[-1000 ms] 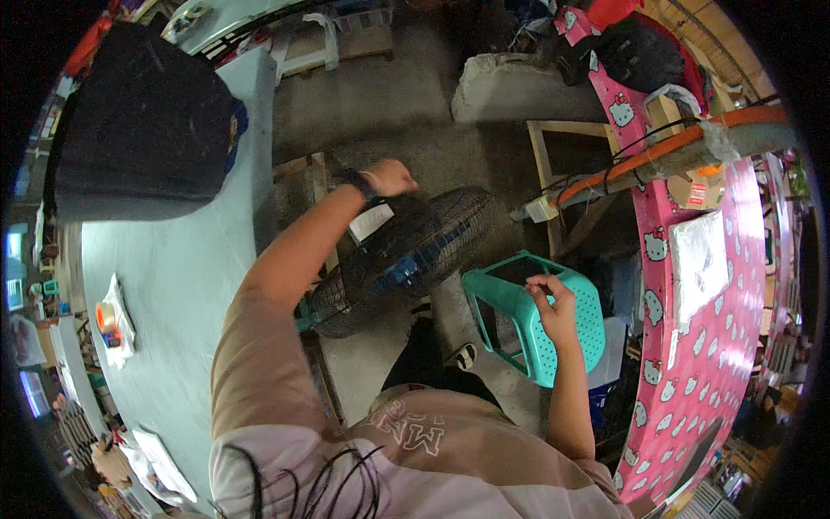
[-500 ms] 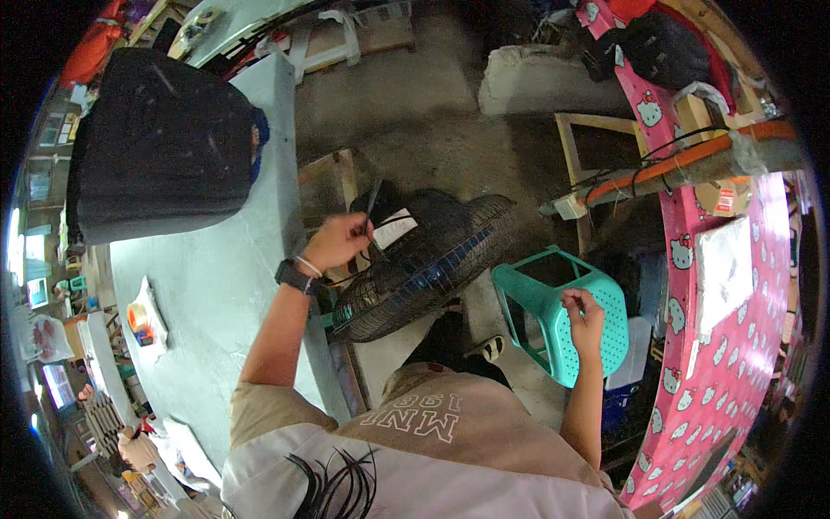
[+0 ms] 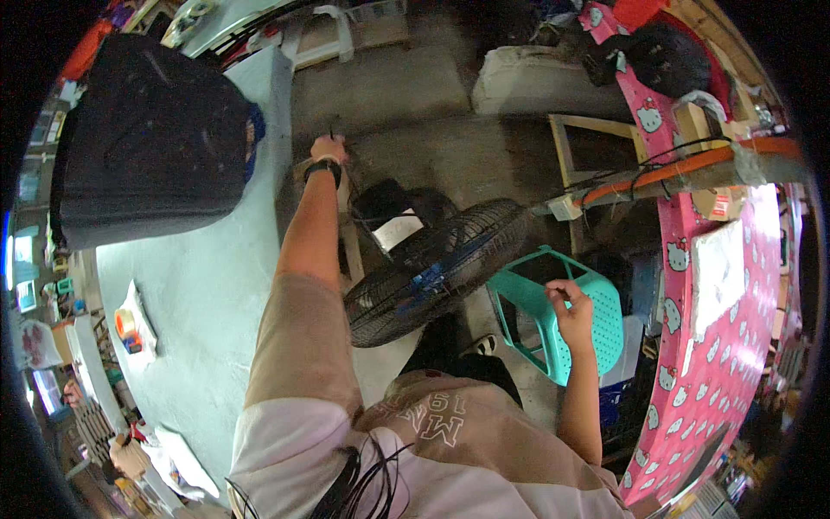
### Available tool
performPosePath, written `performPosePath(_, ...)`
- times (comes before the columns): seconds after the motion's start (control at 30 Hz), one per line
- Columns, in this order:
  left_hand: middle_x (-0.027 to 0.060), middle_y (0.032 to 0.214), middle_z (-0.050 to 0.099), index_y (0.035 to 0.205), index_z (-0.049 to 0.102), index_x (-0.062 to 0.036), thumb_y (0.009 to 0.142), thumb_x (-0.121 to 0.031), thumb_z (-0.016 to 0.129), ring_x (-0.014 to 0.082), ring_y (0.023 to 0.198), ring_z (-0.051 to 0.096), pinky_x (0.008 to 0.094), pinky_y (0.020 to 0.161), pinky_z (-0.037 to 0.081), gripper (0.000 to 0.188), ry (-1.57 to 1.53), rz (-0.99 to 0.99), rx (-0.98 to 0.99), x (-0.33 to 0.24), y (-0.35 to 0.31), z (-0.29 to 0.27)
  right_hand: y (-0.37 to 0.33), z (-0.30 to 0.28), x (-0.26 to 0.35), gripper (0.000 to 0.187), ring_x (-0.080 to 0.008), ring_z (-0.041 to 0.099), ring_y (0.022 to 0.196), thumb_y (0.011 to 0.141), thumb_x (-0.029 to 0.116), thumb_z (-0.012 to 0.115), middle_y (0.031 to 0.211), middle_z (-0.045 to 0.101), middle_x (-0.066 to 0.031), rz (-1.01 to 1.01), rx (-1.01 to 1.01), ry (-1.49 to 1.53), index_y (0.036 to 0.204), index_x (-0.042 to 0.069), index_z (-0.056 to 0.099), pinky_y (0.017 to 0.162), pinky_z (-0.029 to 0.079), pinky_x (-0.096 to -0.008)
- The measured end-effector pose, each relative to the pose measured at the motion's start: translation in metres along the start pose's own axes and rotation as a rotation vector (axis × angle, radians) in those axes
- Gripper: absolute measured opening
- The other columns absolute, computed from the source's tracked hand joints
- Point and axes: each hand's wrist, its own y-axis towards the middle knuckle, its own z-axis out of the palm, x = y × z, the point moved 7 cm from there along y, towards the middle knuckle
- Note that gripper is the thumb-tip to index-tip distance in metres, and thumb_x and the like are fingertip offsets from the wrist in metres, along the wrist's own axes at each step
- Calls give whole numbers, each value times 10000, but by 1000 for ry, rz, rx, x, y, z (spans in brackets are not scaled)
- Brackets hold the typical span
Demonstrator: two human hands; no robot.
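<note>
The step in hand looks like a reach by the left hand (image 3: 328, 149), its arm stretched toward the upper left of the frame; the next move likely calls for a steady grasp, clear of the fan. A thin dark piece (image 3: 335, 131) shows just above the left fingers, which look bunched; I cannot tell if they clamp it. The black fan (image 3: 458, 264) lies mid-frame, below and right of those fingers, apart from them. Right of centre, the right hand (image 3: 572, 318) is loosely curled, thumb slightly apart, before the green stool (image 3: 605, 324).
</note>
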Motion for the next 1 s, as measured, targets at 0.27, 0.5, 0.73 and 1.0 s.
performPosePath(0.27, 70, 916, 613, 933, 588, -99, 877, -284, 500, 198, 727, 596, 318, 655, 487, 213, 587, 929, 333, -218, -78, 69, -32, -23, -52, 107, -137, 582, 722, 790, -8, 539, 771, 628, -82, 162, -130, 115, 878, -16, 600, 666, 452, -260)
performPosePath(0.5, 73, 908, 633, 860, 591, -1, 871, -304, 523, 138, 674, 611, 285, 637, 488, 311, -417, 834, 634, -331, -157, 42, 74, -35, -52, 170, -132, 544, 768, 823, 33, 522, 850, 601, -75, 14, -93, 618, 981, -13, 567, 709, 436, -251)
performPosePath(0.73, 82, 753, 636, 804, 612, -15, 839, -223, 531, 168, 664, 616, 314, 620, 492, 226, 185, 967, 242, -302, -147, 23, 210, 16, -20, 289, -150, 558, 911, 799, 85, 578, 1017, 610, -81, -206, 74, 403, 1079, 19, 552, 833, 423, -273)
performPosePath(1.0, 91, 876, 640, 913, 599, -22, 750, -97, 591, 230, 763, 618, 355, 612, 494, 180, 310, 207, 794, 19, -195, 20, 132, 22, -121, 254, -136, 551, 830, 834, 133, 540, 941, 610, -57, 238, 168, 548, 1067, 31, 551, 731, 428, -255)
